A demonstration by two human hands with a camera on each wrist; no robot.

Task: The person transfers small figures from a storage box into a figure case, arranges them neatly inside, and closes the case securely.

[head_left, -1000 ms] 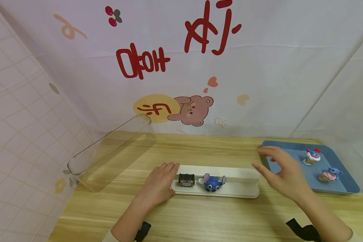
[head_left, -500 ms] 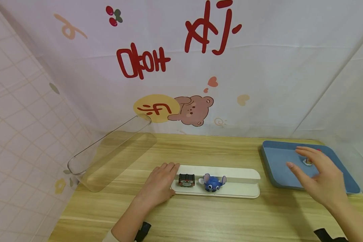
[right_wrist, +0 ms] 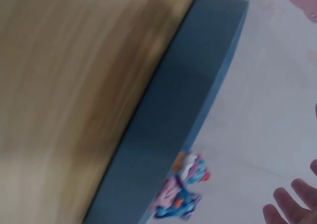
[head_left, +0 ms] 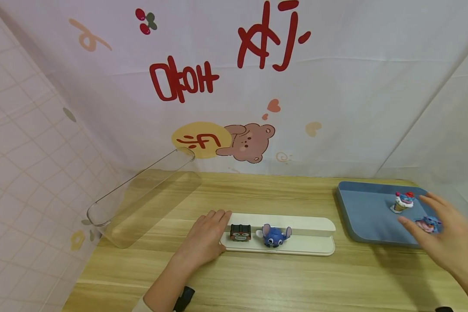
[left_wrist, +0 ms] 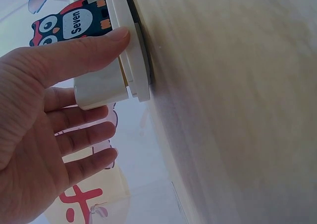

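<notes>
My left hand (head_left: 205, 237) grips the left end of a white stepped display base (head_left: 312, 245). In the left wrist view its thumb (left_wrist: 94, 50) lies on the front edge and the fingers are behind the raised step. On the base stand a dark owl figure (head_left: 240, 233), marked "Seven" in the left wrist view, and a blue big-eared Stitch figure (head_left: 274, 236). My right hand (head_left: 448, 234) hovers, thumb and fingers apart, over the right side of a blue tray (head_left: 366, 203). Just beyond its thumb sits a pink-and-blue figure (head_left: 429, 224); an ice-cream-cone figure (head_left: 403, 202) stands behind.
A clear plastic cover (head_left: 148, 195) lies at the left by the patterned wall cloth. A white cloth with red lettering and a bear (head_left: 249, 143) hangs behind the wooden table (head_left: 273, 281).
My right hand has moved right from beside the base's right end to over the blue tray's right side. My left hand and the base have stayed in place.
</notes>
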